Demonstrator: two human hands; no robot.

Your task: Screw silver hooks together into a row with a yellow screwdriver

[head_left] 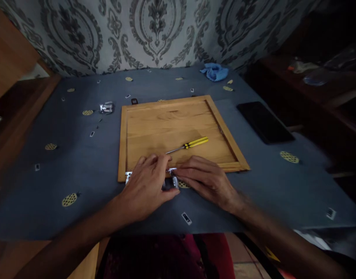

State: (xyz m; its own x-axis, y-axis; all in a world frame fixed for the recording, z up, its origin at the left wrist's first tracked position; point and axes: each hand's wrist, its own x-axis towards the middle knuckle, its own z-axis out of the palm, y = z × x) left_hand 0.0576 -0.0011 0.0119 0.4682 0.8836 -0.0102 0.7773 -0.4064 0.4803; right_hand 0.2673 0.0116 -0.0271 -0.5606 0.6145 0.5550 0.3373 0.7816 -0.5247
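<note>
A framed wooden panel (166,124) lies flat on the blue patterned cloth. Along its near edge sits a metal hinge (174,180), and a second metal piece (128,176) shows at the near left corner, partly behind my left hand (149,184). That hand is curled over the near edge, its thumb against the hinge. My right hand (205,180) has its fingers pressed together at the hinge's right side; whatever may be between the fingertips is too small to make out. A screwdriver with a yellow and black handle (197,142) rests on the panel, its shaft pointing toward my left hand.
Metal hardware (106,107) and tiny screws (97,127) lie left of the panel. A black phone (265,122) is at the right, a crumpled blue cloth (214,72) at the back. Patterned fabric (157,31) hangs behind the table.
</note>
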